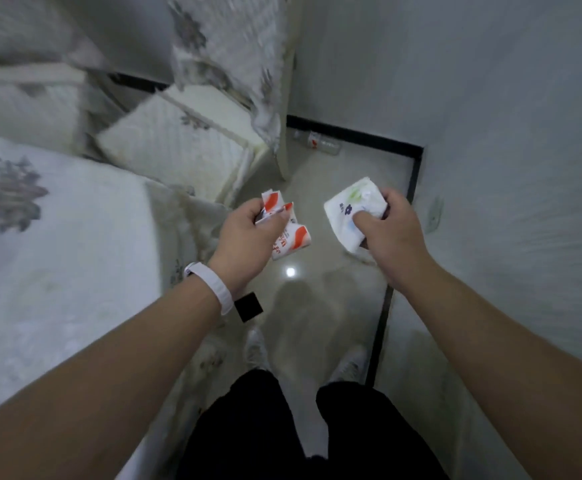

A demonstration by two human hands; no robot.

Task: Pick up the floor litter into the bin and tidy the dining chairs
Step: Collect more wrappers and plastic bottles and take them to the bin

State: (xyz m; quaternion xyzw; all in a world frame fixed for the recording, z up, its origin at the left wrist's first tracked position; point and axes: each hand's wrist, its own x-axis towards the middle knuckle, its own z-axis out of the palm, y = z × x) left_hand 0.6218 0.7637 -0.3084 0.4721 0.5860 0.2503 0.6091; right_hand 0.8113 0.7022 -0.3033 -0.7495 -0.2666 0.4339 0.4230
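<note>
My left hand (248, 233) grips white wrappers with orange-red print (291, 239), held over the floor. My right hand (386, 230) pinches a crumpled white tissue packet with green and purple marks (346, 211). A clear plastic bottle with a red label (317, 142) lies on the floor by the far wall. A dining chair (185, 147) with a quilted flowered cover stands ahead on the left, its back toward the wall. No bin is in view.
A table under a white flowered cloth (57, 244) fills the left side. A white wall (511, 168) with a black skirting strip runs along the right. A small black square (248, 306) lies on the glossy floor near my feet (258, 348).
</note>
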